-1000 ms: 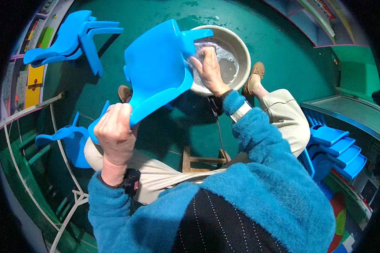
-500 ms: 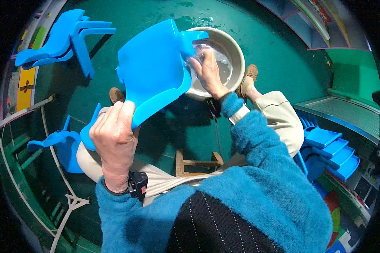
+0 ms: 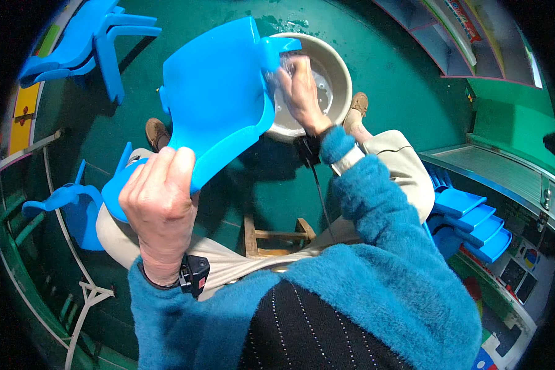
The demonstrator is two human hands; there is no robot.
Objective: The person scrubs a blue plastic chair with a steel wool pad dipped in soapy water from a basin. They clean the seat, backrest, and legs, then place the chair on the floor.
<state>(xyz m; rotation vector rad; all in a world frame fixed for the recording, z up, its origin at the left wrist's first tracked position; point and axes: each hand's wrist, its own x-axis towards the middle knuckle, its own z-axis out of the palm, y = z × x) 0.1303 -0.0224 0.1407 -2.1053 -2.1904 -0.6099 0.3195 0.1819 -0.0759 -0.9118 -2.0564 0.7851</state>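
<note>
A bright blue plastic child's chair (image 3: 216, 86) is tilted across my lap, above the floor. My left hand (image 3: 160, 200) is closed round the near edge of it. Up at the far right side of the chair, my right hand (image 3: 303, 92) is closed with its fingers against a leg. Between those fingers and the chair shows a blurred greyish wad (image 3: 282, 73), whose kind I cannot make out. Just beyond and below my right hand stands a beige basin (image 3: 344, 92) with cloudy, sudsy water in it.
Stacked blue chairs (image 3: 108, 46) stand at the far left, and another blue chair (image 3: 83, 213) near my left knee. More stacked blue chairs (image 3: 468, 216) are on the right. A small wooden stool (image 3: 250, 237) is beneath me. Shelves (image 3: 475, 37) line the far right.
The whole view has shifted slightly. My left hand keeps its grip on the chair, while my right hand has moved a little along its leg with the blurred wad.
</note>
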